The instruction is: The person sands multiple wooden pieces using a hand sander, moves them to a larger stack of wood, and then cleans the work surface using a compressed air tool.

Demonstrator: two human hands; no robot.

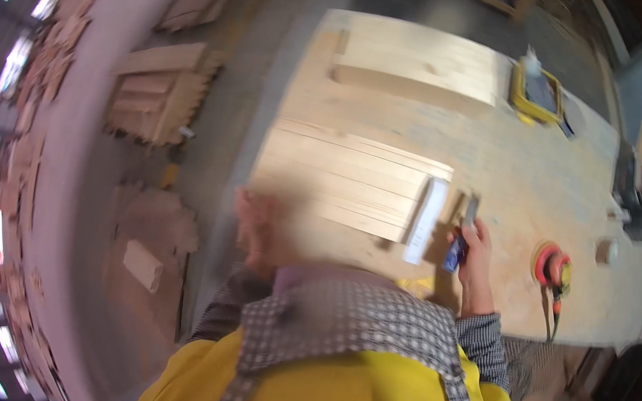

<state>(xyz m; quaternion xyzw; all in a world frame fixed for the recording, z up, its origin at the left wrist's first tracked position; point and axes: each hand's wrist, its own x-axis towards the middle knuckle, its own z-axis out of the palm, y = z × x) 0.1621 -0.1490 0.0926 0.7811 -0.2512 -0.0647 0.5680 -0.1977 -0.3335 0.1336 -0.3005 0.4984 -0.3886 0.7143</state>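
Note:
In my right hand (479, 253) is a flat-bladed tool (455, 252) with a blue handle. Its narrow metal blade points away from me, and my fingers are wrapped round the handle. A row of pale wooden boards (341, 177) lies side by side on the table in front of me. Across their right end lies a long whitish strip (426, 220), just left of the tool; what it is I cannot make out. My left hand (256, 220) is at the near left corner of the boards, smeared by motion, so its fingers cannot be read.
A wooden block or stack (421, 59) stands at the worktable's (557, 178) far side. Beside it are a yellow tray (535, 112) with a bottle, and a red sander (552, 267) with a hose sits at right. Wood stacks (159, 89) stand on the floor at left.

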